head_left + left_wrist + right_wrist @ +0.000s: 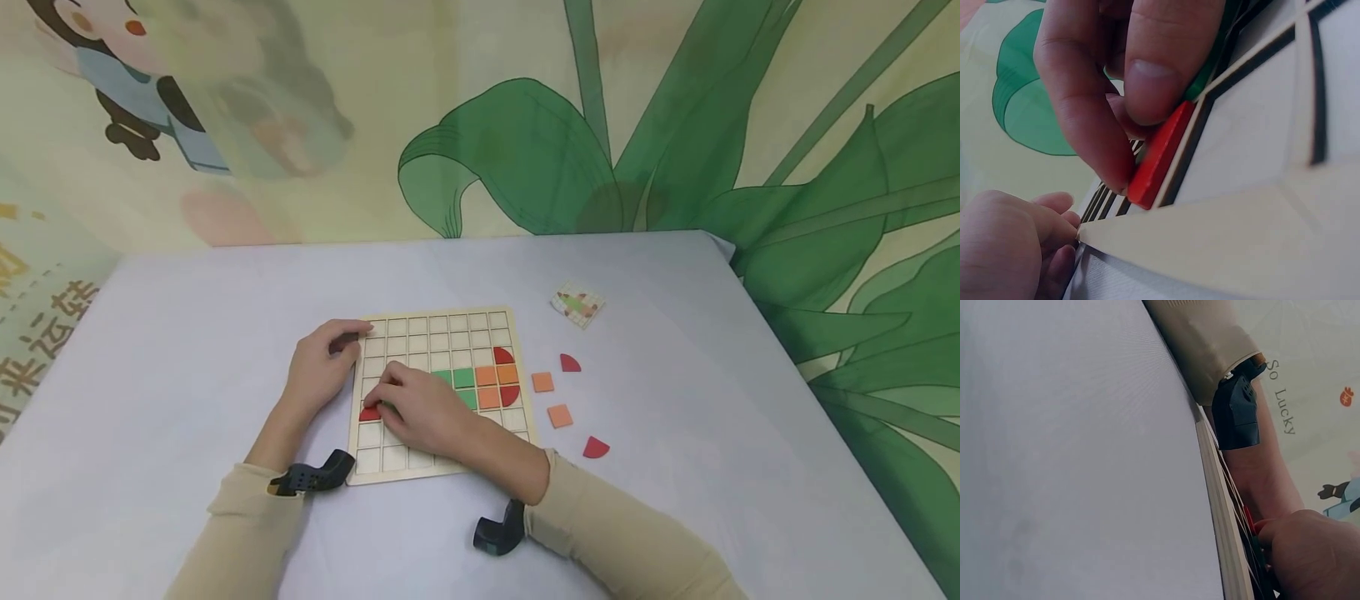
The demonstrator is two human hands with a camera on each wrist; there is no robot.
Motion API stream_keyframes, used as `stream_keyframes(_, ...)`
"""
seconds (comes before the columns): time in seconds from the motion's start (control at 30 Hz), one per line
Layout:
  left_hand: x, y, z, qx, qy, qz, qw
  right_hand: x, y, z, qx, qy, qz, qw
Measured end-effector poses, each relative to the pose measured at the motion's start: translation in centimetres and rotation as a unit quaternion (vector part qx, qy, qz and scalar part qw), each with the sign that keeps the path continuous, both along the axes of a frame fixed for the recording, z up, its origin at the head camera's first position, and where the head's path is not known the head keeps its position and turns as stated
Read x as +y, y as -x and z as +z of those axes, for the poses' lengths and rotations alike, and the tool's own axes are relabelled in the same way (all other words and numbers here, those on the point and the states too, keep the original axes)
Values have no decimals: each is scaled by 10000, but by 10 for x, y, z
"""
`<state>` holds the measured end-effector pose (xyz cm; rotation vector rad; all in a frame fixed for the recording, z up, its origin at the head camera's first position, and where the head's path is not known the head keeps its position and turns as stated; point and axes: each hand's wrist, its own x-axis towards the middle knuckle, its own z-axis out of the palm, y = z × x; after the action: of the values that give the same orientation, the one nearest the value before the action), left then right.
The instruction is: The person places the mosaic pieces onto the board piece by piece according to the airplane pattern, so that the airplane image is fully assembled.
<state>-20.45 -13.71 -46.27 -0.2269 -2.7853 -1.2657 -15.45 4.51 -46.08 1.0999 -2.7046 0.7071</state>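
The wooden grid board (411, 463) lies on the table, its raised lines forming small square cells. With thumb and finger, my right hand (431, 412) pinches a red tile (1163, 156) at a cell near the board's left edge; its full shape is partly covered. My left hand (321, 367) holds the board's upper left edge, index finger at the corner. Green tiles (464, 378), orange tiles (487, 397) and red quarter-circle tiles (510, 395) sit in cells towards the right. Part of the middle rows is hidden beneath my right hand.
Right of the board lie loose orange square tiles (559, 416) and red quarter-circle tiles (596, 447). Farther back is a small card (577, 303) with a printed pattern. A white cloth covers the table (675, 350), which meets a painted wall (360, 200).
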Motion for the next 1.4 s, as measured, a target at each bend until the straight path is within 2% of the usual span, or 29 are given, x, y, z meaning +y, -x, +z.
stream_keyframes(0.17, -1, 3, 3, 144, 10, -7, 9999, -1, 2, 5, 28, 31, 14, 10000)
stream_keyframes(0.3, -1, 2, 1, 90, -14, 1, 10000, 0, 1, 5, -60, 26, 54, 10000)
stream_keyframes(0.5, 0, 2, -3, -26, -32, -8, 10000, 4, 2, 6, -416, 104, 157, 9990)
stream_keyframes(0.8, 0, 2, -3, -54, -15, 17, 10000, 10, 8, 9, -834, 384, 354, 9952)
stream_keyframes(1.07, 1, 0, -1, -36, -5, 26, 10000, 23, 17, 24, -1227, 311, 485, 9908)
stream_keyframes(1.17, 1, 0, -1, -34, 6, 61, 10000, 34, 24, 31, -1258, 69, 273, 9916)
stream_keyframes(1.27, 2, 0, -1, -28, 40, 102, 9999, 50, 33, 41, -1373, -291, -144, 9900)
stream_keyframes(1.33, 2, 0, -1, -27, 63, 122, 9999, 65, 38, 48, -1552, -551, -507, 9850)
stream_keyframes(1.4, 2, 0, -2, -28, 77, 129, 9999, 81, 43, 55, -1853, -788, -876, 9756)
